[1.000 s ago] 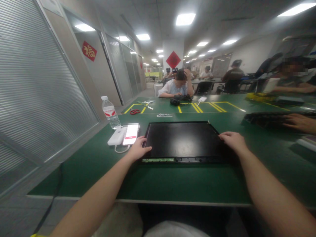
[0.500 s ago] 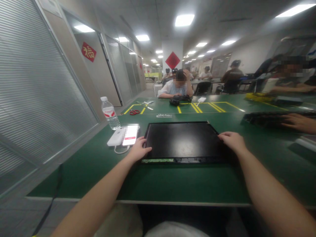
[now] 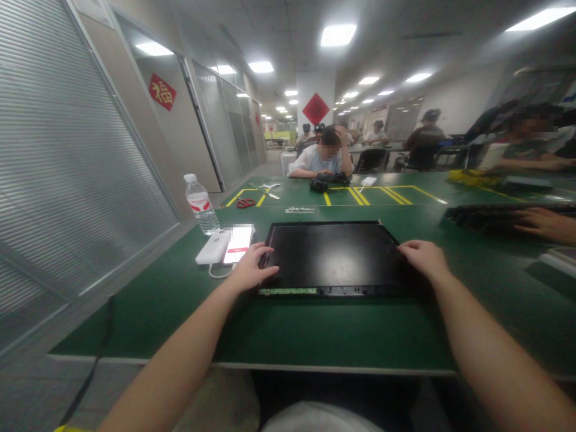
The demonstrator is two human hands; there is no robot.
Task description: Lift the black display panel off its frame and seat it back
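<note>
A black display panel [image 3: 335, 255] in a thin dark frame lies flat on the green table, with a strip of green circuit board exposed along its near edge. Over its left edge is my left hand [image 3: 252, 267], thumb and fingers spread apart, fingertips on or just above the frame. My right hand [image 3: 424, 259] has its fingers closed at the opposite edge, gripping the frame near the far right corner; the undersides of its fingers are hidden.
Left of the panel are a lit phone [image 3: 238, 245], a white power bank [image 3: 211, 248] with cable and a water bottle [image 3: 200, 204]. Red-handled scissors [image 3: 245, 203] lie farther back. A person [image 3: 321, 156] sits opposite; another person's hand [image 3: 546, 225] is at right by a dark object.
My left hand's fingers have lifted and spread, reaching slightly farther over the panel's left edge. My right hand and the panel stay in place.
</note>
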